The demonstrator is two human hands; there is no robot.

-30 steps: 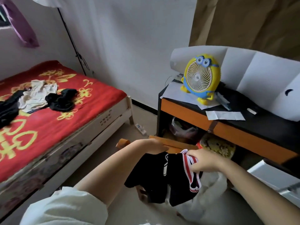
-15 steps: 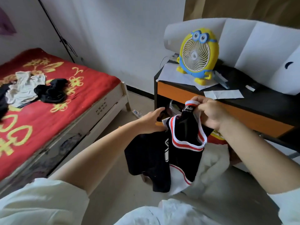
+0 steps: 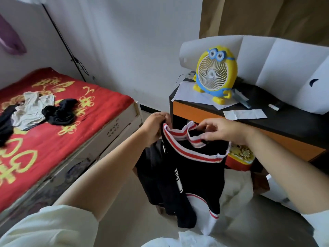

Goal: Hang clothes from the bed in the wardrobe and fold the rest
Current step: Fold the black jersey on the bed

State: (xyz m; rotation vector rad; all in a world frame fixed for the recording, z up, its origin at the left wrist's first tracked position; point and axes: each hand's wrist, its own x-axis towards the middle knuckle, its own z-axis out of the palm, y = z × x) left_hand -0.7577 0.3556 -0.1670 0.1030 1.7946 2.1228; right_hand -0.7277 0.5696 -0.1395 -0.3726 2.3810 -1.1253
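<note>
Black garment point(image 3: 195, 175), both hands pinching collar

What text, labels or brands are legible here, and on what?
None can be read as text.
Black garment, held by the left hand and the right hand: white lettering down the front, blurred and folded.
Bed frame: small dark marks on the end board, too small.
Red blanket: yellow ornamental characters, cut off and blurred.
Papers on the desk: no print visible.
</note>
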